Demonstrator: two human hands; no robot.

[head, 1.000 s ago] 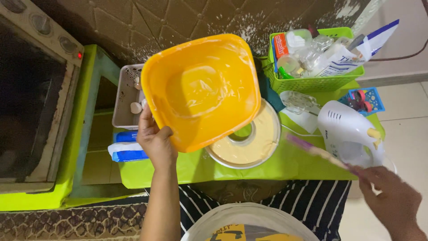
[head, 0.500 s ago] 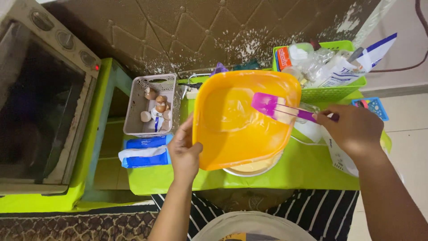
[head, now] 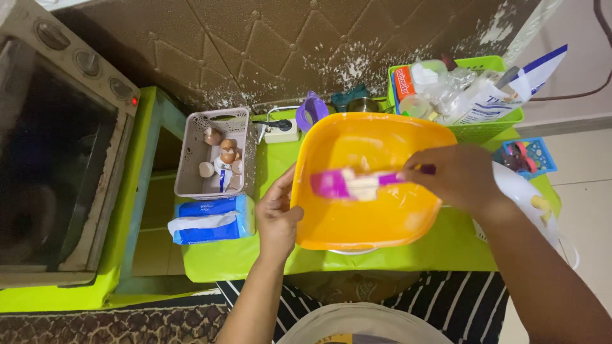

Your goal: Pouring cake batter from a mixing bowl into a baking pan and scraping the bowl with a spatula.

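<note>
hands, head view: the left hand (head: 278,213) grips the left rim of the tilted orange bowl (head: 370,220), fingers curled closed on its edge; the right hand (head: 460,175) is closed around the handle of a purple spatula (head: 347,183). the spatula's long axis runs left to right across the bowl's interior, blade toward the left hand. the bowl sits above the green table (head: 242,255), between both hands, the left hand nearer its rim.

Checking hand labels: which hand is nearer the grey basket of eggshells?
Left. The left hand grips the orange bowl's left rim, just right of the grey basket. The right hand holds the purple spatula over the bowl's far side.
</note>
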